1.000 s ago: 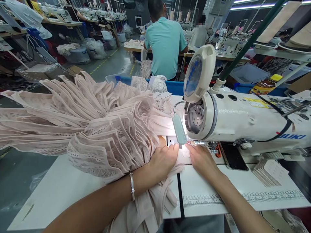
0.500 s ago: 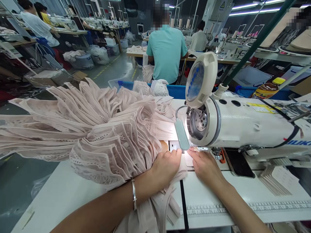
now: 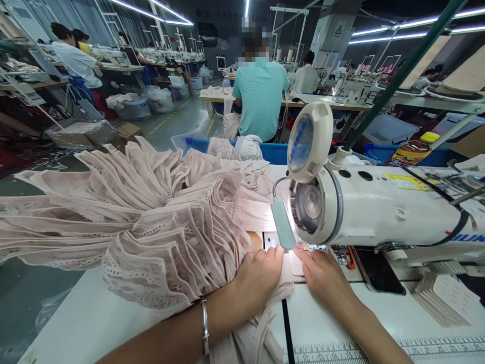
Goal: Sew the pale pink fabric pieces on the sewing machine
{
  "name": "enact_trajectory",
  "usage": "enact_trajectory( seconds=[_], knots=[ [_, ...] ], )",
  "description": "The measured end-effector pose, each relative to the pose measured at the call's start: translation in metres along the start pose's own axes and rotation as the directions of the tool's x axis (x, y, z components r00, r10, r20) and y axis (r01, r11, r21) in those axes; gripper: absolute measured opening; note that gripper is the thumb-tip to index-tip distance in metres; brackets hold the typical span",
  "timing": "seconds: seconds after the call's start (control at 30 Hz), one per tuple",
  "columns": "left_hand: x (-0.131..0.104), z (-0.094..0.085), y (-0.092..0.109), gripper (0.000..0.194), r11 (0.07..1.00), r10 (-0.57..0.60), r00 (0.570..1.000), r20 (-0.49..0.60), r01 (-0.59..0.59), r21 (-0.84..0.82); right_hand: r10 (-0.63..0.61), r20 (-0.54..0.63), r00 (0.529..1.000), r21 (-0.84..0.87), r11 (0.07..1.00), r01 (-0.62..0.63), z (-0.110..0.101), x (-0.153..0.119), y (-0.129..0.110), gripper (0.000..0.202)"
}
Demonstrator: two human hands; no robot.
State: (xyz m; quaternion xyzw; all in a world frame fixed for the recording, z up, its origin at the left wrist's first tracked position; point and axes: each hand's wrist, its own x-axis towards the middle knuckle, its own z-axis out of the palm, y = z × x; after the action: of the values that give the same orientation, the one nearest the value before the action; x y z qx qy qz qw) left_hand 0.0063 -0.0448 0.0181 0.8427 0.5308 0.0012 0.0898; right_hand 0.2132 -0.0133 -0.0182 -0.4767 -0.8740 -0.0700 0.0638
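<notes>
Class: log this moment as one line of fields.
left hand: flat on fabric | right hand: flat on fabric by needle | machine: lamp lit | pile: left of hands

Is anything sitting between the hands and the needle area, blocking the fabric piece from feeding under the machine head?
Nothing visible. The left hand and right hand both rest flat on the pink fabric piece. The small lamp hangs above it, and the piled lace pieces lie off to the left.

Pale pink fabric pile [image 3: 151, 217] w/ eyelet-lace edges, left of white sewing machine [image 3: 379, 207]; blue logo on its wheel; white desk [image 3: 94, 318]; teal shirt [image 3: 261, 96] behind.
</notes>
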Motion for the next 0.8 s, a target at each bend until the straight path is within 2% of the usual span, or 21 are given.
enact_trajectory(
  seconds=[0.17, 0.33, 0.57, 0.8],
  knots=[
    [0.002, 0.005, 0.000, 0.016, 1.000, -0.009, 0.999, -0.043, 0.009, 0.001, 0.042, 0.095, 0.995, 0.017, 0.999, -0.044, -0.007, 0.004, -0.002, 0.055],
    [0.003, 0.001, 0.001, 0.017, 0.999, -0.035, 0.999, -0.038, 0.034, -0.011, 0.047, 0.173, 0.984, 0.029, 0.998, -0.052, -0.015, 0.008, -0.005, 0.054],
    [0.003, 0.000, 0.001, 0.015, 0.998, -0.035, 0.998, -0.053, 0.032, -0.058, 0.063, 0.232, 0.971, 0.030, 0.997, -0.072, -0.021, 0.013, -0.007, 0.055],
    [0.004, -0.002, 0.001, 0.011, 0.996, -0.056, 0.998, -0.024, 0.054, -0.067, 0.053, 0.228, 0.972, 0.029, 0.998, -0.062, -0.026, 0.015, -0.008, 0.055]
  ],
)
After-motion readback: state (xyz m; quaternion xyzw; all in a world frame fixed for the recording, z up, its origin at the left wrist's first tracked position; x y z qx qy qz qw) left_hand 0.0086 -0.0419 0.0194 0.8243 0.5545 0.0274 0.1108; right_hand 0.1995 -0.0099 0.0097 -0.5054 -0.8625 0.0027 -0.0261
